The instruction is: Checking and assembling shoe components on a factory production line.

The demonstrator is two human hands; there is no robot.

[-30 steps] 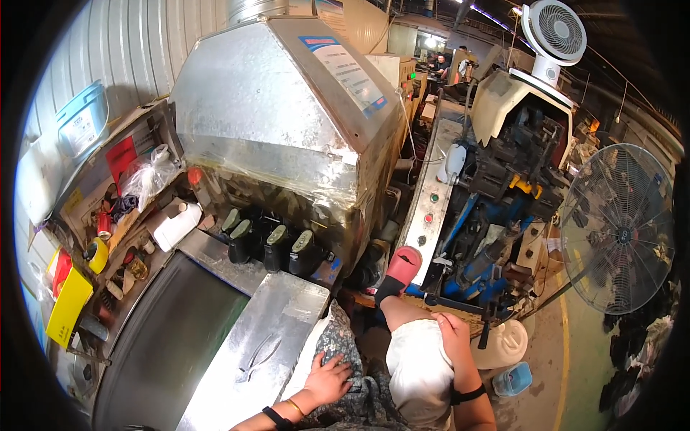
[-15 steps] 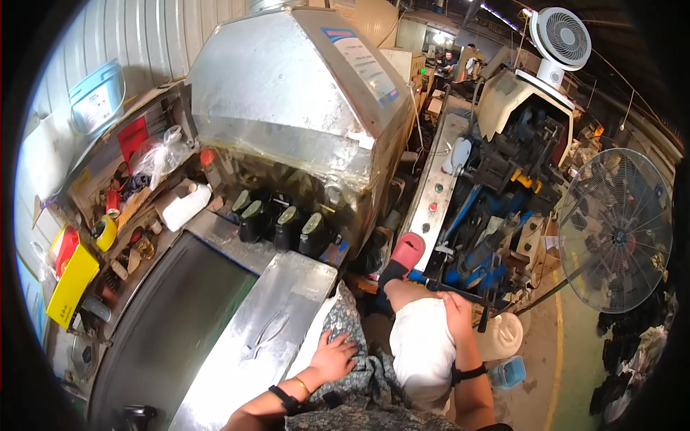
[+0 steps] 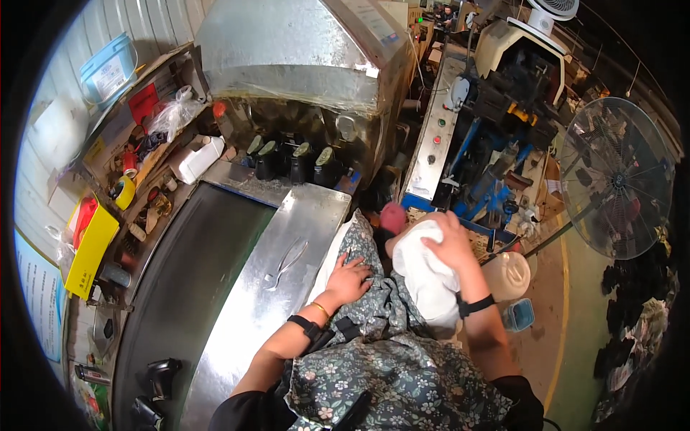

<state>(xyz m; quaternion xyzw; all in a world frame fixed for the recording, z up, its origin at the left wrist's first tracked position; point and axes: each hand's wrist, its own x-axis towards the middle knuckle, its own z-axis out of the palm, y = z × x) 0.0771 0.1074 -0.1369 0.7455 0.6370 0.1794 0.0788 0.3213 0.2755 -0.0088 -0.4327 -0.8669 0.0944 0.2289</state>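
Observation:
My left hand (image 3: 348, 279) lies with its fingers spread on the floral apron (image 3: 381, 302) over my left thigh, beside the metal table. My right hand (image 3: 449, 244) rests open over my right knee, on white cloth (image 3: 424, 280); neither hand grips a tool. Just beyond that knee shows part of a red slipper (image 3: 392, 215), blurred. A pair of metal pincers (image 3: 287, 264) lies on the silver table (image 3: 248, 320) to my left. Black shoe-shaped pieces (image 3: 164, 375) sit on the dark conveyor belt (image 3: 194, 266) at the lower left.
Several black boot-like pieces (image 3: 302, 164) stand under a large metal hood (image 3: 295, 50) at the belt's far end. On the left, a cluttered shelf (image 3: 154, 187) holds a yellow box (image 3: 92, 248). To the right are a machine (image 3: 496, 144), a fan (image 3: 618, 179) and a plastic jug (image 3: 507, 275).
The view has tilted downward, bringing more apron and the black pieces on the belt into sight. My right leg has shifted, and its slipper is now mostly behind the knee. Both hands stay on my legs.

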